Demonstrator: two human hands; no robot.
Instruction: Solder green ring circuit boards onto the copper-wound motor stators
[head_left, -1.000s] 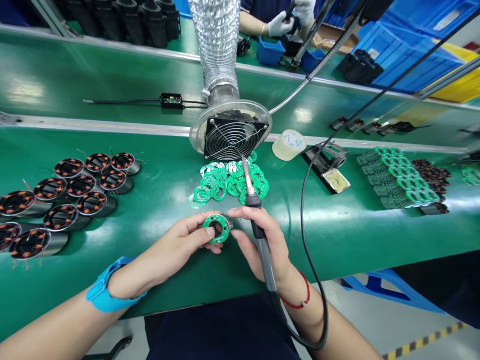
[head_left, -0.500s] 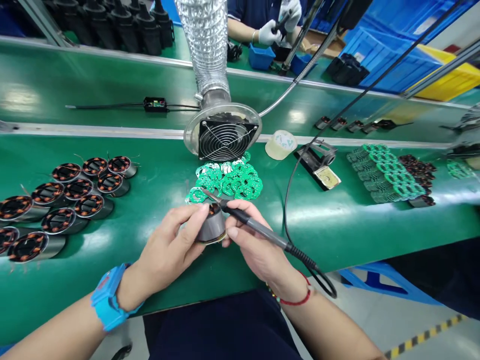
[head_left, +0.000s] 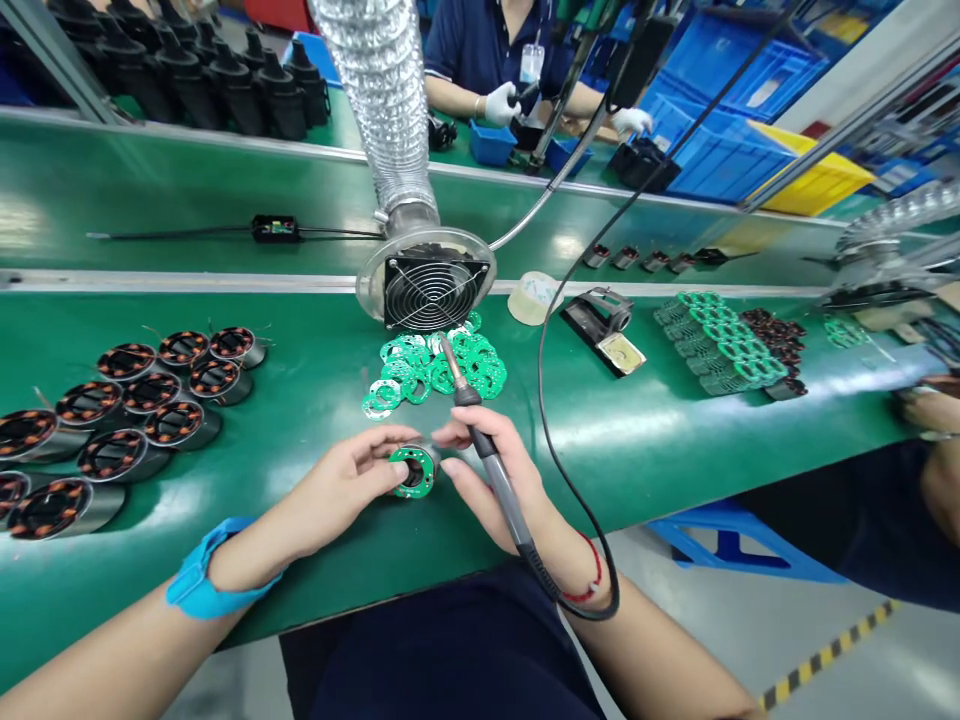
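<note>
My left hand (head_left: pixel 352 482) grips a motor stator (head_left: pixel 426 462), its thumb over the green ring-shaped circuit board (head_left: pixel 409 485) that faces me on the stator's end. A soldering iron (head_left: pixel 491 470) lies across my right hand (head_left: pixel 499 465), held near the base of the fingers, its tip pointing away over the boards. The thumb and forefinger of that hand are apart beside the stator; whether they touch it I cannot tell. Just beyond both hands lies a pile of loose green ring boards (head_left: pixel 442 368).
Several stators (head_left: pixel 150 392) stand at left. A fume extractor fan (head_left: pixel 433 290) hangs behind the boards. Rightward are a tape roll (head_left: pixel 534 298), soldering iron stand (head_left: pixel 606 325) and stacked green boards (head_left: pixel 720 340). The iron's cable (head_left: pixel 547 390) loops at right. A co-worker's gloved hand (head_left: pixel 501 104) shows opposite.
The stator has been turned so its green board faces me. My right fingers have spread, and the iron's tip has swung away from the stator, up over the loose boards. The view has shifted.
</note>
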